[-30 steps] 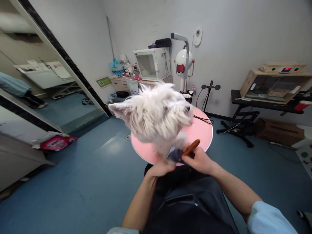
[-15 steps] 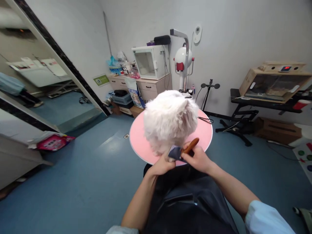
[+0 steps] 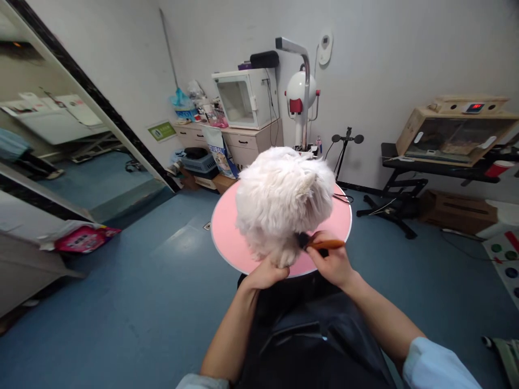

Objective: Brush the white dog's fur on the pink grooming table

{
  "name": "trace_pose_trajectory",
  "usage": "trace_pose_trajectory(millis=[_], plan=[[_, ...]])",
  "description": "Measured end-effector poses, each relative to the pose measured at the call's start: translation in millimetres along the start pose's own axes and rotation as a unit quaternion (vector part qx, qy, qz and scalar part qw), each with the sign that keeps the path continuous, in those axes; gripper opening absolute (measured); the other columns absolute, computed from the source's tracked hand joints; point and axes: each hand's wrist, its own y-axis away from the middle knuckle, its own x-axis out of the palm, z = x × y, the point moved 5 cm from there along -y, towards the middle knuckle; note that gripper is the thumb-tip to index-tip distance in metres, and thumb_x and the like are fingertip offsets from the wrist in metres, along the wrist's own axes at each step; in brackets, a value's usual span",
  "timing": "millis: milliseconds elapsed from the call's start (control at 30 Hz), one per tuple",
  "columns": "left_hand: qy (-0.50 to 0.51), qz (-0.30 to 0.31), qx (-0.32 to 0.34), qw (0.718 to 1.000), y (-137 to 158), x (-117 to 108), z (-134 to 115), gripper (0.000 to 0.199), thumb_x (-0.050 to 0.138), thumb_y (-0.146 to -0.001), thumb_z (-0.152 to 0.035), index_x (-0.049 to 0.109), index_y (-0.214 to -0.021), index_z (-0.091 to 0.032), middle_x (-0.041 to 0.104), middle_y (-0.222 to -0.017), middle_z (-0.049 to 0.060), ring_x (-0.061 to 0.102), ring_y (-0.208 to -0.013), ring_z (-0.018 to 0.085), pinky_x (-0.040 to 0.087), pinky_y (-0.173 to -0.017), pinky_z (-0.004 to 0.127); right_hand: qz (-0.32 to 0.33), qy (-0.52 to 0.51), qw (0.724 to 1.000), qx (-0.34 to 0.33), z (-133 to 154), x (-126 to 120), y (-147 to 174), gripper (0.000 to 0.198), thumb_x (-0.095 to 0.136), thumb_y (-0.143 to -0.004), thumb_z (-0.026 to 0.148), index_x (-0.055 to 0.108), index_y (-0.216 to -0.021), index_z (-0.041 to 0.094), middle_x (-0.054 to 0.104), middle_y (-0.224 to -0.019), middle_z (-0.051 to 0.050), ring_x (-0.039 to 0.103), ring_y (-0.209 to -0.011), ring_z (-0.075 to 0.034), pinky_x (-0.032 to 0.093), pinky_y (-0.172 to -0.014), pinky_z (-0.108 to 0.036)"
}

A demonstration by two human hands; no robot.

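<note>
A fluffy white dog [image 3: 281,189] is on a round pink grooming table [image 3: 223,232] in front of me. My left hand [image 3: 267,273] is closed around the dog's paw [image 3: 283,257] at the near edge of the table. In my right hand [image 3: 331,263] is a slicker brush [image 3: 326,245], gripped by its brown wooden handle. The dark brush head lies against the fur on the right side of the leg, and its pins are hidden. Fur covers most of the dog's shape.
Behind the table rises a metal grooming arm [image 3: 292,47] beside a white dryer [image 3: 299,92]. A white cabinet box [image 3: 247,100] stands on drawers [image 3: 243,141]. To the right, a wooden case [image 3: 454,132] rests on a black stand. A mirror [image 3: 73,108] leans at the left.
The brush has moved from over the paw to the right side of the leg, and its handle has swung lower to the right. My left hand keeps its hold.
</note>
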Motion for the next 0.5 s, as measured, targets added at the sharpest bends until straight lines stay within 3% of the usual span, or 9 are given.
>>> trace_pose_trajectory(millis=[67, 200, 300, 433, 500], plan=[[0.008, 0.009, 0.018, 1.000, -1, -1, 0, 0.024, 0.055, -0.058, -0.010, 0.047, -0.079, -0.018, 0.035, -0.069, -0.006, 0.032, -0.065, 0.009, 0.030, -0.060, 0.022, -0.066, 0.006, 0.997, -0.030, 3, -6, -1, 0.012, 0.062, -0.081, 0.018, 0.053, -0.088, 0.023, 0.063, -0.087, -0.003, 0.065, -0.083, -0.020, 0.053, -0.079, -0.036], [0.033, 0.025, 0.007, 0.999, -1, -3, 2, 0.031, 0.058, -0.060, -0.011, 0.049, -0.089, -0.017, 0.034, -0.068, -0.007, 0.029, -0.062, 0.009, 0.027, -0.057, 0.022, 0.013, -0.017, 0.999, -0.030, 2, 2, -4, 0.014, 0.062, -0.082, 0.018, 0.054, -0.093, 0.023, 0.063, -0.088, -0.003, 0.065, -0.078, -0.019, 0.055, -0.072, -0.033], [0.035, 0.005, 0.001, 0.999, 0, -7, 1, 0.041, 0.057, -0.059, -0.010, 0.051, -0.099, -0.017, 0.038, -0.073, -0.005, 0.033, -0.066, 0.009, 0.027, -0.059, 0.022, -0.082, 0.009, 0.996, -0.042, 2, -7, -6, 0.012, 0.061, -0.082, 0.019, 0.053, -0.089, 0.023, 0.063, -0.088, -0.004, 0.064, -0.084, -0.021, 0.054, -0.078, -0.037], [0.036, 0.008, -0.007, 0.999, 0, -8, 5, 0.041, 0.057, -0.059, -0.009, 0.053, -0.099, -0.017, 0.041, -0.074, -0.004, 0.036, -0.067, 0.010, 0.030, -0.061, 0.022, 0.035, -0.012, 0.999, 0.002, -6, 8, -7, 0.013, 0.062, -0.081, 0.020, 0.054, -0.091, 0.022, 0.063, -0.086, -0.003, 0.065, -0.079, -0.019, 0.055, -0.072, -0.033], [0.045, -0.004, -0.013, 0.999, 0, -10, 9, 0.045, 0.060, -0.061, -0.009, 0.053, -0.104, -0.017, 0.042, -0.075, -0.004, 0.036, -0.067, 0.009, 0.030, -0.061, 0.022, -0.027, 0.023, 0.999, 0.010, -9, 3, -7, 0.010, 0.062, -0.081, 0.022, 0.054, -0.088, 0.021, 0.063, -0.083, -0.003, 0.064, -0.078, -0.020, 0.054, -0.072, -0.033]])
